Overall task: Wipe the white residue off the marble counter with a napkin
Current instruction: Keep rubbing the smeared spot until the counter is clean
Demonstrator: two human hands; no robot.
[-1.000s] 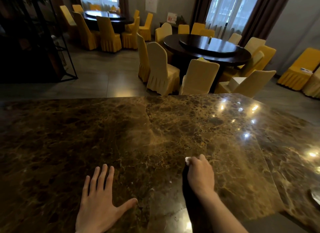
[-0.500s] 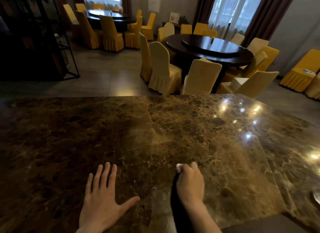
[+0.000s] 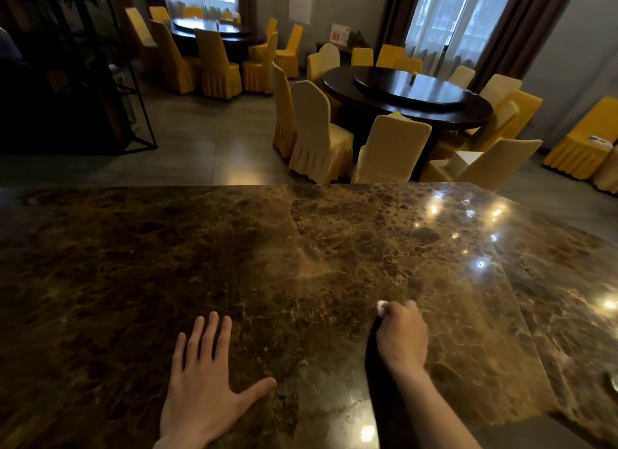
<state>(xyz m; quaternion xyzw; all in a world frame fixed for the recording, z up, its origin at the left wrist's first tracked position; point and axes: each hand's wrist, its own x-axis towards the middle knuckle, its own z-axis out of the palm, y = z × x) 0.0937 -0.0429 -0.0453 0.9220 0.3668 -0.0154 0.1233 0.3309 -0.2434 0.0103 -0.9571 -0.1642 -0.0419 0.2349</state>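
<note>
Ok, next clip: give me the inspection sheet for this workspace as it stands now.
Surface: brown marble counter, glossy, with light reflections at the right; a small white speck lies between the hands.
Job's things: white napkin, bunched, mostly hidden in the fist.
Clutter: nothing seen, save an unclear object at the right edge.
Grippers: left hand flat on the marble, fingers spread; right hand closed on the napkin, pressing it down.
Cables: nothing seen.
Surroundings: dining room with round dark tables, yellow-covered chairs, curtained windows.
</note>
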